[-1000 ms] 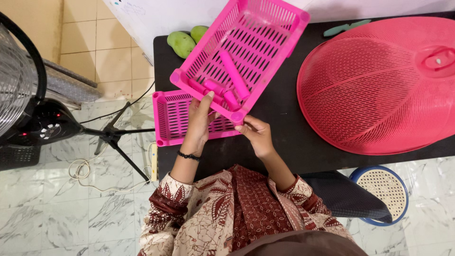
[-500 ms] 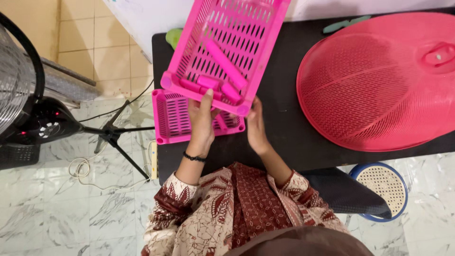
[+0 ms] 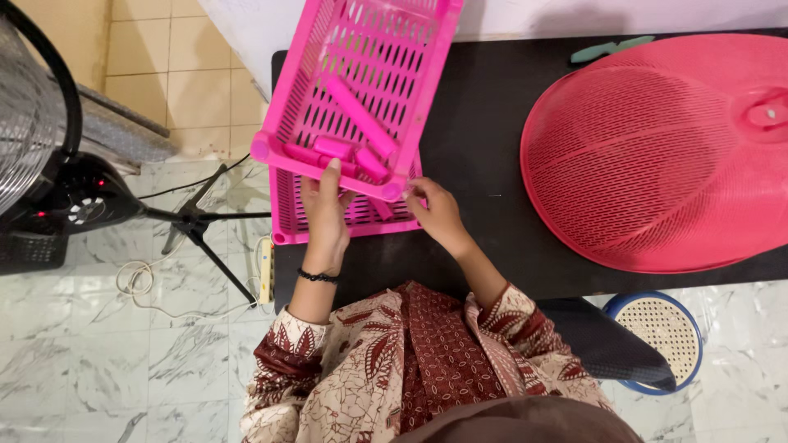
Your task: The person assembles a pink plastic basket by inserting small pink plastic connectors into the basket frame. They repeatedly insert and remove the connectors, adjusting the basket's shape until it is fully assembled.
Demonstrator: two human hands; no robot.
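Observation:
A bright pink slotted plastic basket (image 3: 312, 70) is lifted over the left end of the black table (image 3: 484, 131), with several pink tube pieces (image 3: 353, 119) lying loose inside it. My left hand (image 3: 324, 217) grips its near rim from below, fingers up over the edge. My right hand (image 3: 435, 213) holds the basket's near right corner. Beneath it on the table lies a second pink slotted basket (image 3: 328, 217), mostly hidden by the upper one.
A large red mesh food cover (image 3: 665, 156) fills the table's right half, with a green object (image 3: 603, 49) behind it. A fan on a stand (image 3: 49, 156) and a black tripod (image 3: 197, 226) are on the marble floor at left. A blue-rimmed stool (image 3: 657, 336) stands at lower right.
The upper basket has swung left and turned, now lying more squarely above the lower basket and hiding the green fruits. Both hands moved left with it.

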